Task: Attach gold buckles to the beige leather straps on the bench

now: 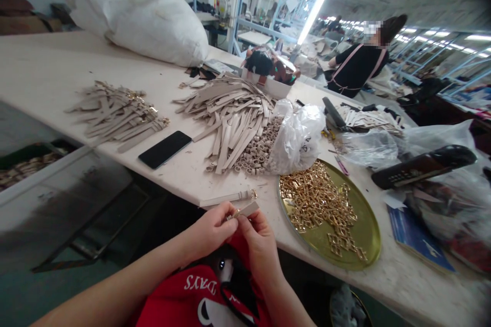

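Observation:
Close to my lap, at the table's front edge, my left hand [218, 223] and my right hand [255, 234] are closed together on a beige strap [249, 209]. A bit of gold metal shows at the strap beside my left fingertips; most of it is covered by my fingers. Just beyond them lies another beige strap with a gold buckle [230, 197]. Gold buckles [318, 194] are heaped on a round golden tray [370, 237] to the right. Past my hands are a pile of loose beige straps [230, 112] and a heap of small beige loops [255, 156].
A black phone [164, 149] lies left of the straps, near a pile of buckled straps [118, 112]. A large white sack [141, 15] rests at the back. Right are a clear plastic bag [297, 135], a black handheld object [424, 166] and a blue booklet [418, 237]. A co-worker [356, 64] is beyond.

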Tool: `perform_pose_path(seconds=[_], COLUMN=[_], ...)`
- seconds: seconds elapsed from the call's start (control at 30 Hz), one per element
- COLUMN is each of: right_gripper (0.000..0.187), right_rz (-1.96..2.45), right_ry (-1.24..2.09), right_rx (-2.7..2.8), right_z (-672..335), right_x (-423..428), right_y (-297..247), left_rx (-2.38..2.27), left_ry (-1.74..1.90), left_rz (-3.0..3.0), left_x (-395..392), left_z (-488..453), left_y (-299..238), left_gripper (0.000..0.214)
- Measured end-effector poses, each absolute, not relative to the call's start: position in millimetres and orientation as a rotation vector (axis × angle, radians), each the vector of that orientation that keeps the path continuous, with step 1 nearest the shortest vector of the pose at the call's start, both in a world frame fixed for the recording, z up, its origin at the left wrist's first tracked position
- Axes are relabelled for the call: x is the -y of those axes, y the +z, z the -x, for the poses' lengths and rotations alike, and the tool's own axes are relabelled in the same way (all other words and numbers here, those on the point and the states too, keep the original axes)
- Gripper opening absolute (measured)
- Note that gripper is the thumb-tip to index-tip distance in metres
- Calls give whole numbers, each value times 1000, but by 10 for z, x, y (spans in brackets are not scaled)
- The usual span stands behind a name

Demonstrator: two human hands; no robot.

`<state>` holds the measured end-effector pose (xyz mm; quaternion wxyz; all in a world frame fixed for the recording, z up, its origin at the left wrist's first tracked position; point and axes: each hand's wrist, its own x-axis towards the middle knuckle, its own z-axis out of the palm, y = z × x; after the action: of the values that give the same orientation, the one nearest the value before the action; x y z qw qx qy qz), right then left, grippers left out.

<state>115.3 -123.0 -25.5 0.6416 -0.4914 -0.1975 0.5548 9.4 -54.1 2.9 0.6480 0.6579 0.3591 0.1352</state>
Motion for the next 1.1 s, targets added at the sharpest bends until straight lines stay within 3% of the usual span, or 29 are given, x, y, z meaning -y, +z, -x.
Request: perform_pose_path(seconds=[0.4,0.63,0.83,0.97,1.1], right_gripper=[12,9,14,14,28], right_rz=[1130,1595,1373,1402,1421], right_ry=[1312,662,1126,1114,1135], right_rx=[388,981,799,962,1229], right_z=[-1192,-1307,-1416,-1532,-1791], right_x=[1141,1165,1096,1050,882], right_y=[-237,-228,-203,-193,-182], left_rx=[-812,-849,-816,-834,-818], left_ry=[238,273,186,184,272], left_rz=[-1210,-1338,-1392,-1315,-1293], left_x=[501,482,350,242,165], left_z=[-137,-149,-166,-254,-333], left_y=[-55,-75,-35,-119,-133], left_gripper=[18,19,32,36,36])
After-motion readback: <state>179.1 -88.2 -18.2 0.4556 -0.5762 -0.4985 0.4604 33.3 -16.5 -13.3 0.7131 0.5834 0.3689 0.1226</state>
